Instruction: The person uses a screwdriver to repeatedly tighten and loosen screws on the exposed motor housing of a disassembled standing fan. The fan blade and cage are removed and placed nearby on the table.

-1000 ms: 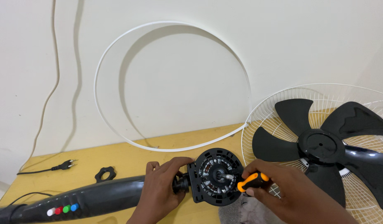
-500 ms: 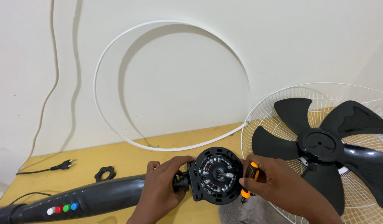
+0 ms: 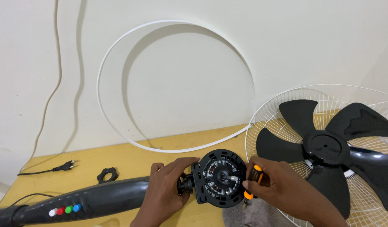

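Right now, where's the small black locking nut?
In the head view the black nut lies on the yellow table at left, just above the fan's dark stand, between the plug and the left hand.

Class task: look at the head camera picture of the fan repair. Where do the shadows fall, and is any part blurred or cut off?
Head view: even light; the white ring casts a soft grey shadow to its right on the wall, and the cord does likewise. The motor, left hand and right hand are sharp. The blade and grille are cut off at the right edge.
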